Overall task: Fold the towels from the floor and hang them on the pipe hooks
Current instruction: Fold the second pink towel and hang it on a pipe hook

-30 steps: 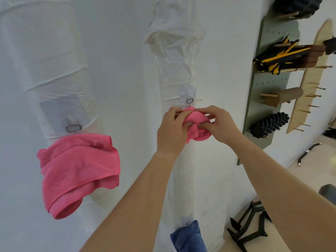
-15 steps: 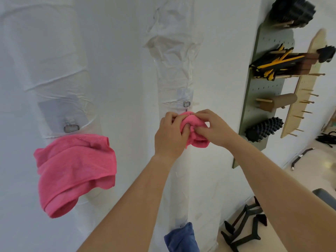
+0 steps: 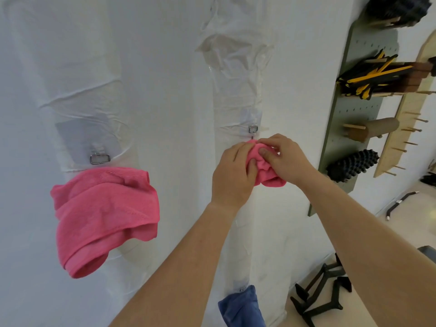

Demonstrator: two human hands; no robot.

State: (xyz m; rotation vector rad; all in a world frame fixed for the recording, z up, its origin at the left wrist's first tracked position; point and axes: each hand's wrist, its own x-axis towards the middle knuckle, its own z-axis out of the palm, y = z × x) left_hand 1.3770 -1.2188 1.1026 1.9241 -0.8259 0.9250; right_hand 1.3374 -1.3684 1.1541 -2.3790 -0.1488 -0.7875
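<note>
Both hands hold a small bunched pink towel point(image 3: 267, 171) against the right white-wrapped pipe point(image 3: 238, 86), just below its metal hook point(image 3: 253, 129). My left hand point(image 3: 232, 175) grips the towel's left side; my right hand point(image 3: 283, 159) pinches its top and right side with curled fingers. Most of that towel is hidden between the hands. A larger pink towel point(image 3: 103, 213) hangs on the left pipe point(image 3: 63, 67), under a second metal hook point(image 3: 100, 158). A blue towel point(image 3: 240, 308) hangs low on the right pipe.
A green pegboard point(image 3: 339, 138) on the wall at right carries a black spiky roller point(image 3: 351, 165), a brown cylinder point(image 3: 375, 131), and black-and-yellow bands point(image 3: 368, 79). Black metal stands point(image 3: 323, 296) lie on the floor below. A wooden peg rack point(image 3: 405, 109) leans further right.
The view has shifted slightly right to left; my hands stay at the hook, kneading the pink towel, with the right fingers now more on top of it.
</note>
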